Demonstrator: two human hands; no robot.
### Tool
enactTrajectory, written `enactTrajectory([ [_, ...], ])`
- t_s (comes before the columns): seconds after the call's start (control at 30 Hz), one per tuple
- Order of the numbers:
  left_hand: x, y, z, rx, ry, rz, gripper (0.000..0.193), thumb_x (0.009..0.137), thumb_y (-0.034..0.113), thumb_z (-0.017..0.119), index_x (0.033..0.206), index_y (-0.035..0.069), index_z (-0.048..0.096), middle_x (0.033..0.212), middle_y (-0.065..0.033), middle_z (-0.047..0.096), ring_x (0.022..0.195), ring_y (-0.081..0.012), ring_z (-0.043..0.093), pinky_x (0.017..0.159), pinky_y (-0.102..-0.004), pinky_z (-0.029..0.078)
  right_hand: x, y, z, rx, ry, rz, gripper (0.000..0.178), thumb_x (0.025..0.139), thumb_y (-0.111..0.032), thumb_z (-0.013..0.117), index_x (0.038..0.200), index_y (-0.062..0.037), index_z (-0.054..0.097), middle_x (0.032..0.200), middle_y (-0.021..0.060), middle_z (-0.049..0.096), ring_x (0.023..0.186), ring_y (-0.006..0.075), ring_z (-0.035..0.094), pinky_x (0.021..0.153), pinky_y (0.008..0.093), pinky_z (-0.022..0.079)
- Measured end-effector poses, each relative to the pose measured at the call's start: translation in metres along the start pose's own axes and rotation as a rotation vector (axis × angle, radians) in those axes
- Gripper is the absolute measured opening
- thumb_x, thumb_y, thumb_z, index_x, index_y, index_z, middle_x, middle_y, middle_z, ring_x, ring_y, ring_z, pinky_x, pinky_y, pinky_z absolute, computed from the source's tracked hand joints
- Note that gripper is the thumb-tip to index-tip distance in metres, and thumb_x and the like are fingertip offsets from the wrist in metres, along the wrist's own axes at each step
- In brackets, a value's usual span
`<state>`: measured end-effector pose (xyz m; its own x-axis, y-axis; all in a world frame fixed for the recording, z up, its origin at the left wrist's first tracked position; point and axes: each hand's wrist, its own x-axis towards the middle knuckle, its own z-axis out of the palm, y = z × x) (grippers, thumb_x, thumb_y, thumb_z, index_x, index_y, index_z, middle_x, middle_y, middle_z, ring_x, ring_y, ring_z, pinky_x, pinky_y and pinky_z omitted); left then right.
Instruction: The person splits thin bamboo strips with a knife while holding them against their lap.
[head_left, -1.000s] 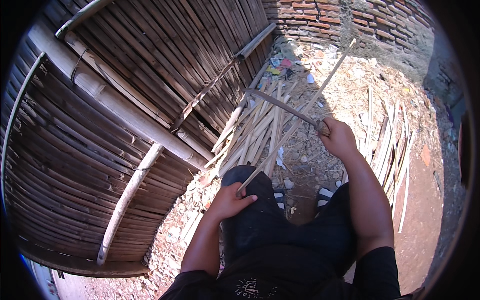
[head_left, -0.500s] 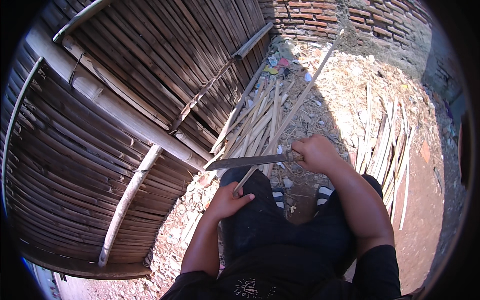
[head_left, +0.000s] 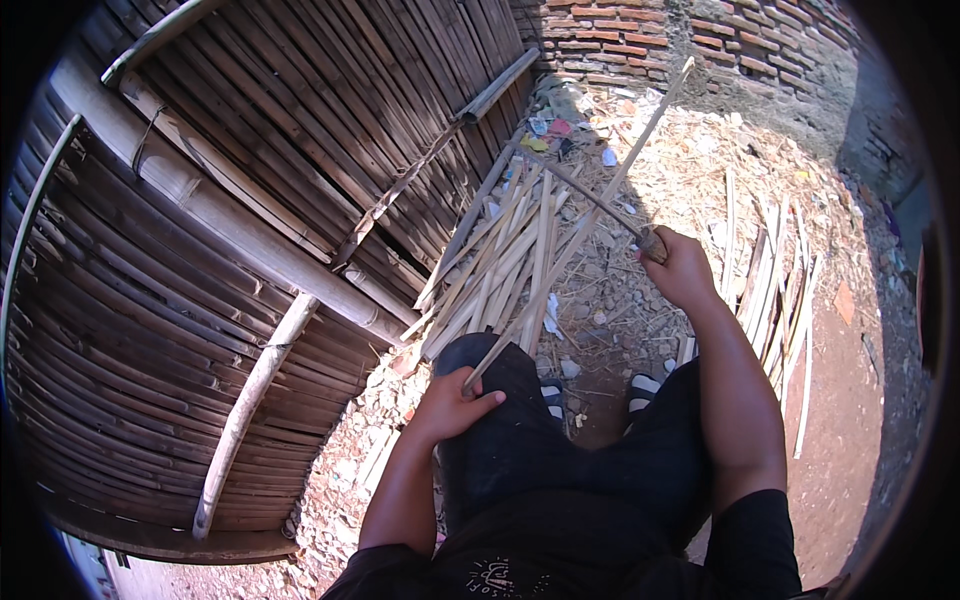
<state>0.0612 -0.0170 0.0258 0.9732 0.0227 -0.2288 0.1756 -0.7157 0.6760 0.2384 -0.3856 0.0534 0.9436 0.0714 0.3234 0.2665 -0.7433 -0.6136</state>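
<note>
My left hand (head_left: 451, 403) is closed around the near end of a long, pale bamboo strip (head_left: 574, 246), just over my left thigh. From there the strip slants away to the upper right, its far end reaching toward the brick wall. My right hand (head_left: 681, 268) grips the handle of a machete (head_left: 594, 197), whose blade shows nearly edge-on. The blade crosses the strip partway along its length and points to the far left. Whether it touches the strip I cannot tell.
A pile of cut bamboo strips (head_left: 497, 262) lies ahead on the left, beside a slatted bamboo wall (head_left: 330, 130). More strips (head_left: 778, 290) lie on the right. Straw and rubble cover the ground up to the brick wall (head_left: 610, 40). My sandalled feet (head_left: 641, 392) are below.
My right hand has moved away from me and to the right, carrying the machete farther along the strip. The blade has turned from broadside to nearly edge-on. My left hand keeps its hold.
</note>
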Motion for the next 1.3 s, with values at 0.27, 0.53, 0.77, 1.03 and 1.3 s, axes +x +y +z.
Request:
enactTrajectory([
  [0.27,-0.002,-0.002,0.001,-0.029,0.032,0.017,0.046,0.085,0.046,0.085,0.085,0.007,0.06,0.066,-0.0028,0.057,0.063,-0.0144,0.056,0.059,-0.0326,0.046,-0.022,-0.041,0.032,-0.229,-0.348,-0.574,0.025,0.077,-0.018,0.077,0.095,-0.0076,0.064,0.085,0.0138,0.069,0.086,0.0399,0.069,0.08,0.0506,0.054],
  [0.53,-0.002,-0.004,0.005,-0.035,0.063,0.047,0.047,0.085,0.046,0.085,0.084,0.007,0.059,0.063,-0.0018,0.054,0.059,-0.0138,0.053,0.056,-0.0326,0.044,-0.01,-0.022,0.014,-0.195,-0.216,-0.397,0.024,0.08,-0.021,0.076,0.096,-0.0081,0.065,0.085,0.0152,0.069,0.087,0.0407,0.07,0.078,0.0515,0.055],
  [0.77,0.001,-0.007,0.006,-0.015,0.05,0.044,0.047,0.086,0.046,0.084,0.084,0.007,0.059,0.063,-0.0026,0.056,0.059,-0.0152,0.055,0.056,-0.0332,0.045,-0.003,-0.008,-0.005,-0.089,-0.115,-0.073,0.026,0.085,-0.025,0.076,0.102,-0.0081,0.066,0.091,0.0177,0.07,0.09,0.042,0.069,0.079,0.0521,0.054],
  [1.03,-0.001,-0.009,0.005,-0.024,0.055,0.039,0.05,0.084,0.049,0.084,0.086,0.006,0.059,0.063,-0.0049,0.056,0.06,-0.0168,0.057,0.058,-0.0343,0.046,-0.02,-0.036,0.03,-0.239,-0.346,-0.632,0.029,0.072,-0.017,0.077,0.096,-0.0082,0.064,0.082,0.014,0.067,0.081,0.0404,0.068,0.076,0.051,0.054],
  [1.3,0.001,-0.01,0.004,0.01,0.045,0.05,0.05,0.083,0.05,0.085,0.087,0.006,0.06,0.064,-0.0067,0.058,0.061,-0.0198,0.06,0.059,-0.0362,0.047,0.0,-0.007,0.002,-0.078,-0.12,-0.102,0.029,0.085,-0.026,0.077,0.104,-0.0054,0.068,0.091,0.0192,0.071,0.092,0.0412,0.069,0.082,0.0508,0.054],
])
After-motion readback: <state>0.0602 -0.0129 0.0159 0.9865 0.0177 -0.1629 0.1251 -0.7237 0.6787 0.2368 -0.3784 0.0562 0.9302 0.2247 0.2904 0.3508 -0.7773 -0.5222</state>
